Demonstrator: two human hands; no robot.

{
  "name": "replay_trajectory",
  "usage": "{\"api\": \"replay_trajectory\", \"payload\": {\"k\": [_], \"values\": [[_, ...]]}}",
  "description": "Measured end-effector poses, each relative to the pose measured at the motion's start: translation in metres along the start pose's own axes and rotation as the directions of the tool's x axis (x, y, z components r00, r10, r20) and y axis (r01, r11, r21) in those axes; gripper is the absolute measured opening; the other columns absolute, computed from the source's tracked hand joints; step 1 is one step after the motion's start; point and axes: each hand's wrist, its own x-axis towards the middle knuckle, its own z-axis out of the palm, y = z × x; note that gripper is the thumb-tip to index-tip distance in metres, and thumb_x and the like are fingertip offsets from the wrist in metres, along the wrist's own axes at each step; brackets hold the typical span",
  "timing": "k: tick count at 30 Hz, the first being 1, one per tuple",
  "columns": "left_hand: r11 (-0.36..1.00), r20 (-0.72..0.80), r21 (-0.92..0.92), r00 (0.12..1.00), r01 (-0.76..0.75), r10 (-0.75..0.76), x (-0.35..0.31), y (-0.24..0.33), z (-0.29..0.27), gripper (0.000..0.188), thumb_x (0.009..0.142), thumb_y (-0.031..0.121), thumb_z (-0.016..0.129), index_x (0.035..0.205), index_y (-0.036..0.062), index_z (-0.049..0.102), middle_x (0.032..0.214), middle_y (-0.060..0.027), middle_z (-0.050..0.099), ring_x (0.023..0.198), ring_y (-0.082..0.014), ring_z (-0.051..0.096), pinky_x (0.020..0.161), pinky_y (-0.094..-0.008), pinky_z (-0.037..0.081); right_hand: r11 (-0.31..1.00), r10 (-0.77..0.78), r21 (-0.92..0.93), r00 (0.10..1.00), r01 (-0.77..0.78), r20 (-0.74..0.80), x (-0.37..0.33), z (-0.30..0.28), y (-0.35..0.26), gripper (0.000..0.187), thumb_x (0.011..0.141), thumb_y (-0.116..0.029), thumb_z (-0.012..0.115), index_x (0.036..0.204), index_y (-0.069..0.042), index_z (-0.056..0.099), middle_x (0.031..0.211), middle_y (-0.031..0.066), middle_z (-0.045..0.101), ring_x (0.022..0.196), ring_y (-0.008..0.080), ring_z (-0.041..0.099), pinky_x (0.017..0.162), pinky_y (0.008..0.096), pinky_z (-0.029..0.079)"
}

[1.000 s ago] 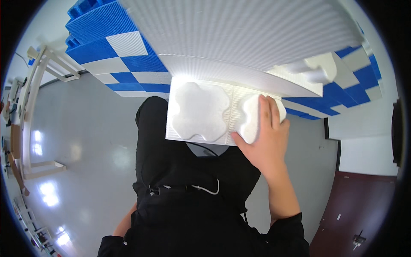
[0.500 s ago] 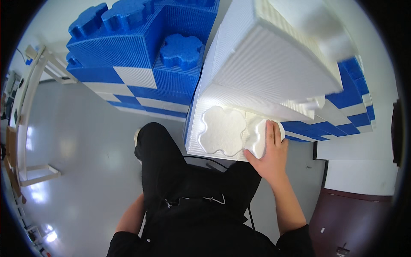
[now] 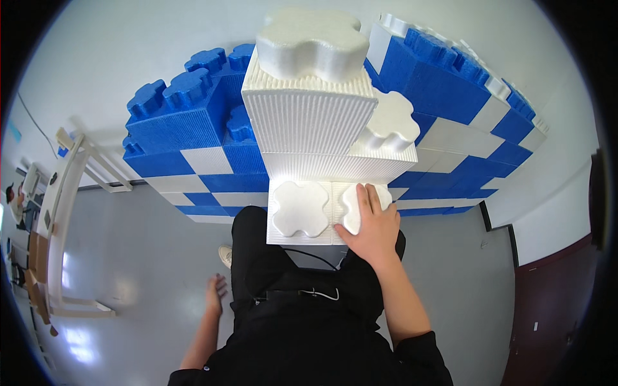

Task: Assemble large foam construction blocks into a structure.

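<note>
A stepped stack of white foam building blocks (image 3: 309,122), with ribbed sides and clover-shaped studs, stands in front of me. My right hand (image 3: 370,228) lies over the right stud of the nearest, lowest white block (image 3: 300,209). Its thumb presses the stud's left side and the fingers curl over the top, so part of that stud is hidden. The left stud beside it is untouched. My left hand (image 3: 217,294) hangs low at my left side, next to my knee, with its fingers apart and nothing in it.
Behind the white stack, blue and white block walls rise on the left (image 3: 174,135) and right (image 3: 444,90). A white table frame (image 3: 61,219) stands at far left, with cardboard boxes (image 3: 37,257) and a distant person (image 3: 16,202) beyond. A dark red door (image 3: 547,309) is at lower right.
My view has swung so the white stack appears more upright and central. My left hand has come into sight at my side. My right hand stays on the same stud.
</note>
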Motion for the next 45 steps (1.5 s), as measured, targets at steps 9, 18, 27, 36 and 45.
{"api": "replay_trajectory", "payload": {"k": [9,18,27,36,45], "values": [[0.621,0.47,0.163,0.613,-0.767,0.634,-0.096,0.28,0.174,0.075,0.102,0.029,0.072,0.164,0.0032,0.037,0.164,-0.0188,0.046,0.153,-0.0332,0.043,0.124,-0.0475,0.035,1.0,0.009,0.017,1.0,-0.008,-0.028,-0.028,-0.004,-0.015,0.099,0.073,-0.051,0.086,0.157,-0.011,0.051,0.16,0.0114,0.053,0.098,0.0403,0.06,0.084,0.0506,0.049],[0.427,0.4,0.186,0.465,-0.885,0.79,-0.08,0.262,0.275,0.131,0.081,0.023,0.093,0.168,-0.0071,0.0,0.169,-0.0346,0.025,0.155,-0.0466,0.034,0.128,-0.0492,0.03,0.996,-0.065,-0.055,0.997,0.066,0.033,-0.021,-0.025,0.008,0.1,0.077,-0.053,0.085,0.159,-0.009,0.047,0.163,0.0141,0.049,0.098,0.0429,0.062,0.088,0.0522,0.051],[0.513,0.428,0.075,0.493,-0.855,0.757,-0.081,0.26,0.274,0.14,0.076,0.023,0.097,0.169,-0.0039,-0.003,0.169,-0.0343,0.025,0.157,-0.0462,0.032,0.128,-0.05,0.03,0.786,-0.572,-0.02,0.715,0.617,-0.402,0.126,-0.242,-0.049,0.086,0.075,-0.034,0.096,0.148,-0.011,0.058,0.152,0.0216,0.055,0.133,0.0419,0.059,0.102,0.0514,0.053],[0.508,0.443,0.17,0.526,-0.844,0.726,-0.085,0.268,0.276,0.145,0.073,0.021,0.098,0.169,-0.0048,-0.007,0.173,-0.0306,0.018,0.162,-0.0405,0.022,0.132,-0.0453,0.023,0.888,-0.447,0.177,0.886,0.425,0.119,0.222,-0.243,-0.081,0.13,0.054,-0.037,0.102,0.167,-0.015,0.042,0.15,0.0247,0.055,0.14,0.0425,0.052,0.118,0.0538,0.046],[0.518,0.449,0.147,0.524,-0.842,0.724,-0.085,0.269,0.279,0.14,0.075,0.02,0.096,0.17,-0.0034,-0.005,0.174,-0.0303,0.017,0.163,-0.0409,0.021,0.132,-0.046,0.022,0.853,-0.364,0.358,0.925,0.379,-0.113,0.101,-0.384,-0.1,0.144,0.045,-0.035,0.106,0.163,0.005,0.035,0.145,0.0391,0.057,0.126,0.0531,0.062,0.103,0.0574,0.055]]}}
